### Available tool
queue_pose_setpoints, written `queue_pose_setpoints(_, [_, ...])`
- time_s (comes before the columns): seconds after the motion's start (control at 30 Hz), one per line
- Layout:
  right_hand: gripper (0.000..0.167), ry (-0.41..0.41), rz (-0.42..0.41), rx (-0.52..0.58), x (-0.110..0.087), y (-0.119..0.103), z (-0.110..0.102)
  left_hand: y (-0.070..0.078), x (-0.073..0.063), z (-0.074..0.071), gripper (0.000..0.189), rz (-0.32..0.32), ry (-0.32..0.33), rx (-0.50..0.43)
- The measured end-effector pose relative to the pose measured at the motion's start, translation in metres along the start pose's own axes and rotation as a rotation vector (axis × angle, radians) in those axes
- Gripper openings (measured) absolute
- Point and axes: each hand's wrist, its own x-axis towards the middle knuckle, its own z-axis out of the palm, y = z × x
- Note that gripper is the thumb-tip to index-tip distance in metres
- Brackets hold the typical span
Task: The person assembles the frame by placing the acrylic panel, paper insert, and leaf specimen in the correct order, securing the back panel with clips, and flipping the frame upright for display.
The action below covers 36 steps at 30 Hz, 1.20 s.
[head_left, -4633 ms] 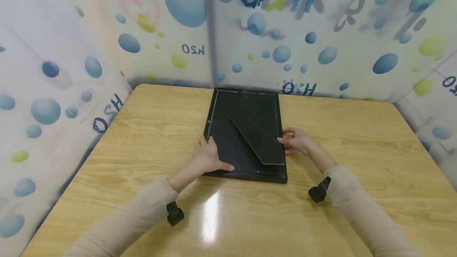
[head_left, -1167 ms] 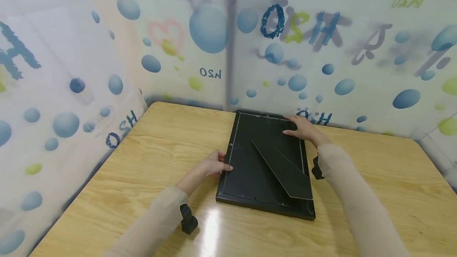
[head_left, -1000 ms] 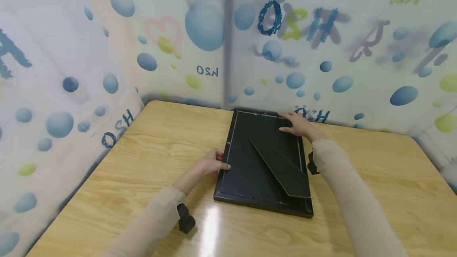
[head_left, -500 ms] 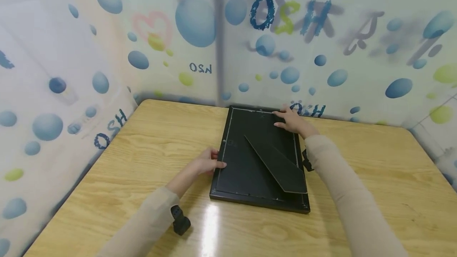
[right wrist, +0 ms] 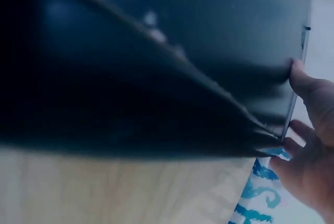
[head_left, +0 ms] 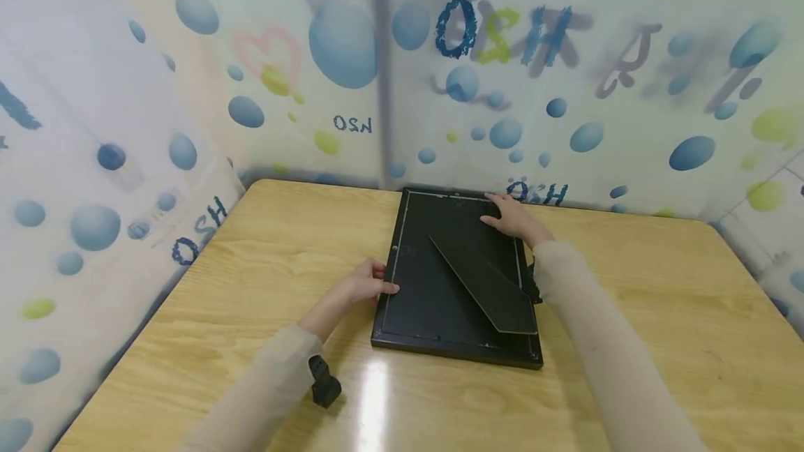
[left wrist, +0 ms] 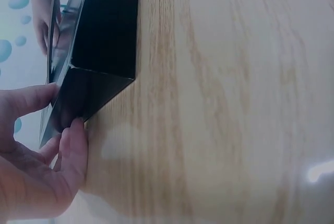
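A black picture frame (head_left: 417, 302) lies back side up on the wooden table, its easel stand (head_left: 486, 284) slanting across the back toward the near right. My left hand (head_left: 363, 283) grips the left edge, thumb on the back and fingers at the side. In the left wrist view the same hand (left wrist: 39, 156) has its fingertips against the side of the frame (left wrist: 107, 25). At the far right corner, my right hand (head_left: 511, 218) holds the rim. The right wrist view shows that hand (right wrist: 313, 130) with thumb on the back and fingers around the corner. The frame's front is hidden.
The wooden table (head_left: 276, 243) extends on both sides of the frame. Behind it stands a wall (head_left: 283, 145) printed with bubbles and letters, close to the frame's far edge. Another patterned wall (head_left: 132, 298) borders the left side.
Since the oldest frame, my right hand has gone from the right edge beside the stand to the far right corner. My left hand has moved from the near left corner up the left edge.
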Motion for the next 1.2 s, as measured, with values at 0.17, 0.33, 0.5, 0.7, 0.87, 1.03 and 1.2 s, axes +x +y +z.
queue_pose_setpoints(0.17, [0.075, 0.032, 0.086, 0.156, -0.014, 0.010, 0.002, -0.002, 0.002, 0.003, 0.052, 0.013, -0.006, -0.003])
queue_pose_setpoints(0.33, [0.084, 0.053, 0.124, 0.281, -0.028, 0.014, 0.002, -0.039, 0.045, -0.002, 0.060, 0.089, -0.036, -0.038])
queue_pose_setpoints(0.5, [0.079, 0.018, 0.200, 0.413, -0.043, 0.016, 0.005, -0.078, 0.098, -0.002, 0.069, 0.073, -0.069, -0.067])
queue_pose_setpoints(0.7, [0.070, 0.025, 0.308, 0.554, -0.064, 0.016, 0.013, -0.047, 0.063, 0.003, 0.075, 0.053, -0.053, -0.068])
queue_pose_setpoints(0.87, [0.067, 0.035, 0.384, 0.632, -0.076, 0.013, 0.018, -0.030, 0.041, 0.003, 0.077, 0.103, -0.073, -0.111])
queue_pose_setpoints(1.03, [0.067, -0.014, 0.433, 0.651, -0.085, 0.003, 0.020, -0.013, 0.019, 0.002, 0.077, 0.053, -0.070, -0.111])
queue_pose_setpoints(1.2, [0.068, -0.039, 0.418, 0.676, -0.097, -0.002, 0.023, 0.000, 0.005, 0.002, 0.076, 0.053, -0.085, -0.102])
